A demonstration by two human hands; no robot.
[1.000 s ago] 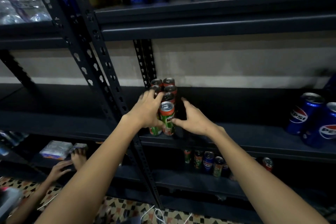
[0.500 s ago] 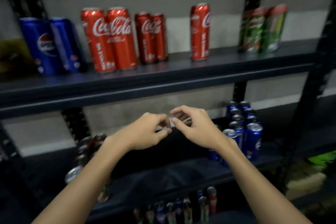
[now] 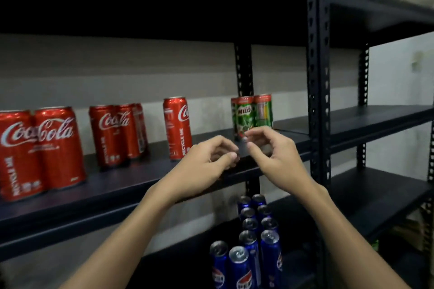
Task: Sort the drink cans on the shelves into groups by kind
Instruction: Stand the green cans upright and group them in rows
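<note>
Since 1 second ago, both our hands have come up off the green cans on the lower shelf, and we now hold them in front of the upper shelf [image 3: 131, 185]. Our left hand [image 3: 206, 166] has its fingers loosely curled with nothing in them. Our right hand [image 3: 272, 155] is raised just beside it, thumb and forefinger close together; we cannot tell whether they pinch anything.

On the upper shelf stand tall red Coca-Cola cans with white script: 2 [image 3: 40, 150] touching at the far left, a tight cluster [image 3: 117, 134] near the middle, and 1 [image 3: 177, 126] alone further right. Just behind our right hand stand the Milo cans [image 3: 251, 112], short and green with red tops, 2 faces showing side by side near the black upright post [image 3: 317, 91].

On the shelf below, blue Pepsi cans [image 3: 253, 244] with silver lids stand packed in 2 rows running back toward the wall.
</note>
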